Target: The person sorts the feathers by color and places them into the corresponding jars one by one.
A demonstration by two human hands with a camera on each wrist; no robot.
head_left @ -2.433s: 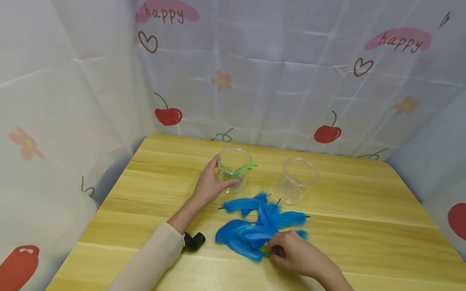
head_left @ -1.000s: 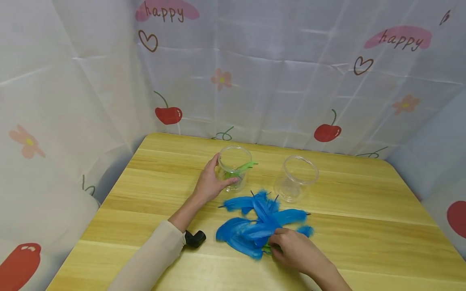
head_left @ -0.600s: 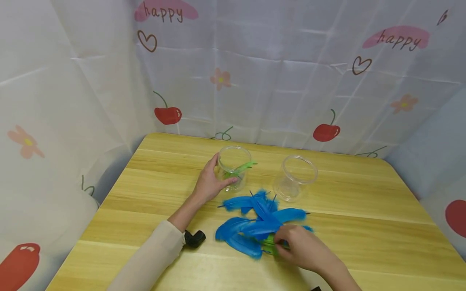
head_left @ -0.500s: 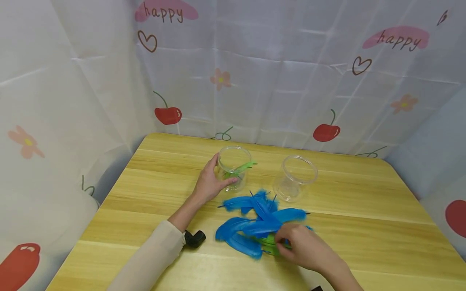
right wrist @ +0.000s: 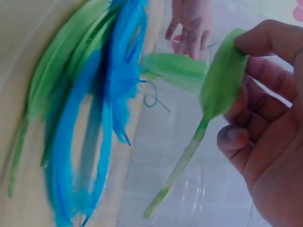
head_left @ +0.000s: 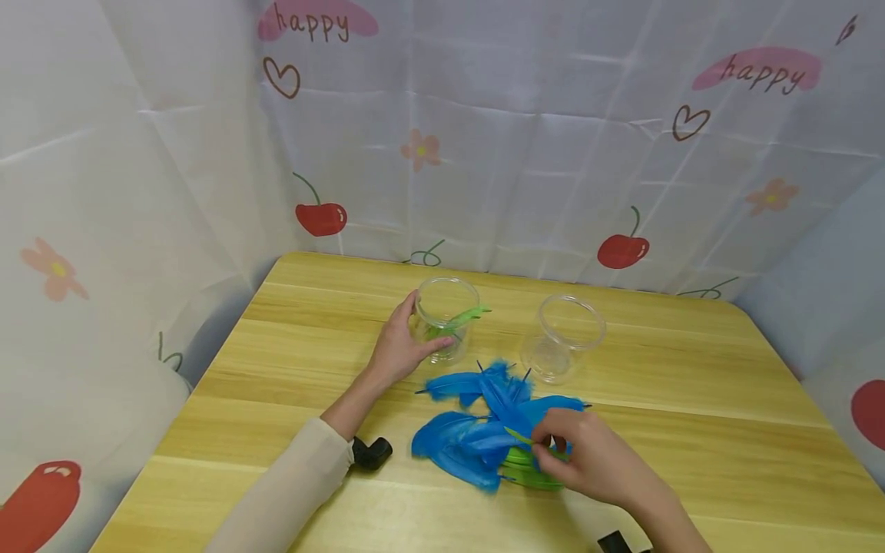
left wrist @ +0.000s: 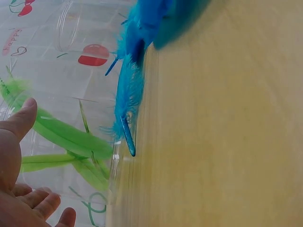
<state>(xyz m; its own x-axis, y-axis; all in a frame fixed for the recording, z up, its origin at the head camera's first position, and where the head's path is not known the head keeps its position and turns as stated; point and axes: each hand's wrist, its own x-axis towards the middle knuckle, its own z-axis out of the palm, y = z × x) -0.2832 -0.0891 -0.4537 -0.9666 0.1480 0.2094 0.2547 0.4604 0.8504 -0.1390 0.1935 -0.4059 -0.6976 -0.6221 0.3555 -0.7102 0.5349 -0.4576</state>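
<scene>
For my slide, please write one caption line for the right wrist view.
Right hand pinches a green feather above the blue and green feather pile; the left hand holds a clear jar behind.

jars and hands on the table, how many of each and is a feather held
Clear jars: 2, the jar with green feathers and the empty jar.
Hands: 2, the left hand gripping the first jar, the right hand pinching a green feather.
Held feathers: 1.
Total: 5.
The piled blue feathers overlap too much to count.
</scene>
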